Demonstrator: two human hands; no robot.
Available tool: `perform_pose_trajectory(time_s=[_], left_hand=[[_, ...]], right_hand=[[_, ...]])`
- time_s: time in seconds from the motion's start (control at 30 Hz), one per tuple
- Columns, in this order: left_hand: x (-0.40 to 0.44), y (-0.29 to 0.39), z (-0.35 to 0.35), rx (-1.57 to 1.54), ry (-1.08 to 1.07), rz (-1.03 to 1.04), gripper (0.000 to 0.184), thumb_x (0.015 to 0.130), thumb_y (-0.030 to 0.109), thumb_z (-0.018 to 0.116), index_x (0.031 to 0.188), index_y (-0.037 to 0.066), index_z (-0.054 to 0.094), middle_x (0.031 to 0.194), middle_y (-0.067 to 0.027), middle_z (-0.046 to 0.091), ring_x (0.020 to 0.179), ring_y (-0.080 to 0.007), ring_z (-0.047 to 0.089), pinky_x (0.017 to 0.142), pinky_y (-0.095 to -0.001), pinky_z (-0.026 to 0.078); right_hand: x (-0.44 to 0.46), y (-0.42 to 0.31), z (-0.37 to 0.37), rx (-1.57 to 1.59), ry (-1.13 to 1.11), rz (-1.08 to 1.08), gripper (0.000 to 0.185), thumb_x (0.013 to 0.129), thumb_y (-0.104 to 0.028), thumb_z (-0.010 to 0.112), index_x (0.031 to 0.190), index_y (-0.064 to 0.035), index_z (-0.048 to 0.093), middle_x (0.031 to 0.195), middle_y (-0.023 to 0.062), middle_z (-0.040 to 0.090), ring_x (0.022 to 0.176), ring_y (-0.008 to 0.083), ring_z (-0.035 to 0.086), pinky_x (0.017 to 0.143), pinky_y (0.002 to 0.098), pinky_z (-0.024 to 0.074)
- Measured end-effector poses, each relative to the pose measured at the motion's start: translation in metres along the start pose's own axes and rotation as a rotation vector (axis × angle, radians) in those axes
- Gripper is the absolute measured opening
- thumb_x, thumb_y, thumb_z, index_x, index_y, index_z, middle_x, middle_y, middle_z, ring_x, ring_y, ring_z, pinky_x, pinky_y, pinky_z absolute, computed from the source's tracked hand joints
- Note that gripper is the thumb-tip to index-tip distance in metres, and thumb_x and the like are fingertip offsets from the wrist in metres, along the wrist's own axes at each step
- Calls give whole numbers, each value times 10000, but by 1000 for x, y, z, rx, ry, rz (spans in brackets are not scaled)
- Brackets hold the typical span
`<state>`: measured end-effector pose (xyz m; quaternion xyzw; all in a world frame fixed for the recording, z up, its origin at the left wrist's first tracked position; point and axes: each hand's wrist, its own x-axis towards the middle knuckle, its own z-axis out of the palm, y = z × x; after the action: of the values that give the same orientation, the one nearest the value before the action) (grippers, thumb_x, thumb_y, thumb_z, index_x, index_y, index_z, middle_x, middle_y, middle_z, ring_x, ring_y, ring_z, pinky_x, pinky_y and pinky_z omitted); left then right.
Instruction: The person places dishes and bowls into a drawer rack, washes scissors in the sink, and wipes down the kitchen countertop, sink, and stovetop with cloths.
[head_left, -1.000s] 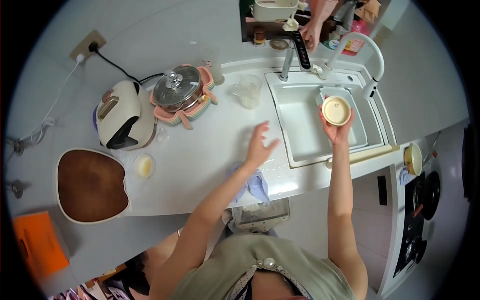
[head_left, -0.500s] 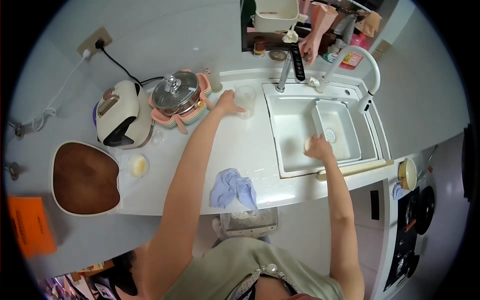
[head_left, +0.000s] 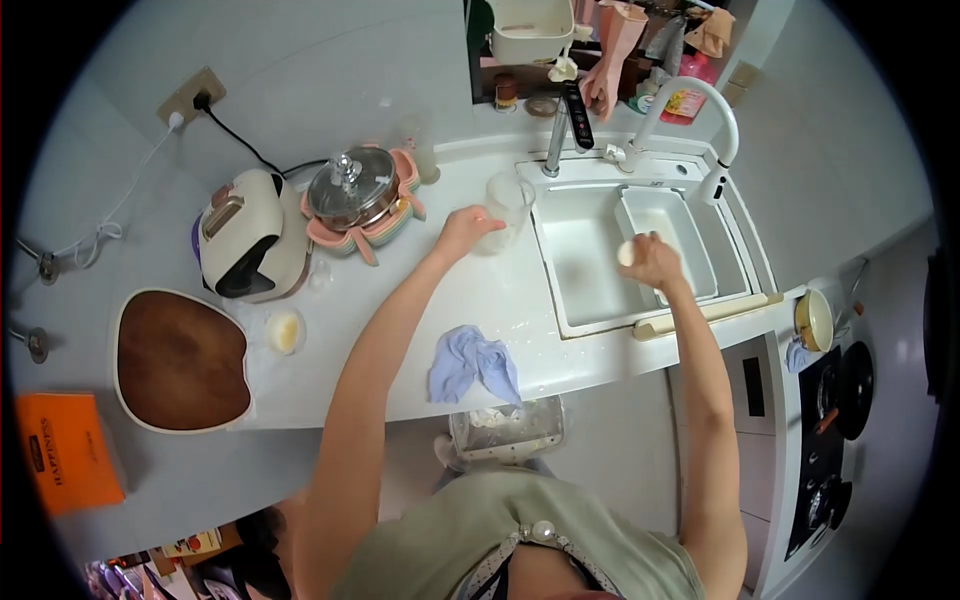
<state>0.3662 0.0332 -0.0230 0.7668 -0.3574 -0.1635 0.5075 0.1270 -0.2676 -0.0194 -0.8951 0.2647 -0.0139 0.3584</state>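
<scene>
My left hand (head_left: pixel 468 232) is closed on the lower left side of a clear jug (head_left: pixel 512 198), just left of the sink. The jug leans slightly, and its contents are hard to make out. Over the sink (head_left: pixel 580 270), my right hand (head_left: pixel 656 264) has its fingers curled round a small white round object (head_left: pixel 626 254); its kind does not show. A white rectangular basin (head_left: pixel 700 245) sits in the sink's right part, behind that hand. A crumpled blue cloth (head_left: pixel 470 362) lies on the counter between my arms.
A white tap (head_left: pixel 715 110) arches over the sink's right corner. To the left stand a glass-lidded pot (head_left: pixel 352 190), a cream appliance (head_left: pixel 250 235), a small dish (head_left: pixel 286 331) and a brown-topped board (head_left: pixel 180 360). A bin (head_left: pixel 510 430) is below the counter edge.
My left hand has taken hold of the jug and shifted it right, towards the sink. My right hand has risen from the sink with the small white object.
</scene>
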Motion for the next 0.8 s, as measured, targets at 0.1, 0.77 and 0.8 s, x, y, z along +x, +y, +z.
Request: perform_pose_trajectory(time_s=[0.1, 0.77, 0.8], left_hand=[[-10, 23, 1, 4, -61, 28, 391, 708, 298, 736, 648, 2, 489, 552, -6, 407, 545, -93, 354, 504, -269, 351], [-8, 144, 15, 550, -133, 799, 344, 698, 303, 699, 631, 48, 478, 553, -87, 519, 552, -289, 509, 610, -352, 389], [-4, 149, 18, 598, -127, 831, 340, 704, 310, 692, 636, 49, 484, 554, -85, 522, 555, -291, 514, 612, -349, 388]], right_hand=[[-38, -61, 10, 634, -13, -105, 574, 624, -245, 695, 1155, -97, 532, 1063, 115, 530, 868, 254, 563, 791, 318, 452], [-122, -133, 10, 577, 158, -766, 736, 630, -334, 669, 1295, -108, 445, 1410, 100, 271, 1269, 257, 322, 989, 381, 339], [-121, -128, 8, 612, 206, -735, 746, 674, -451, 606, 1300, -83, 434, 1415, 107, 253, 1267, 237, 310, 961, 355, 356]])
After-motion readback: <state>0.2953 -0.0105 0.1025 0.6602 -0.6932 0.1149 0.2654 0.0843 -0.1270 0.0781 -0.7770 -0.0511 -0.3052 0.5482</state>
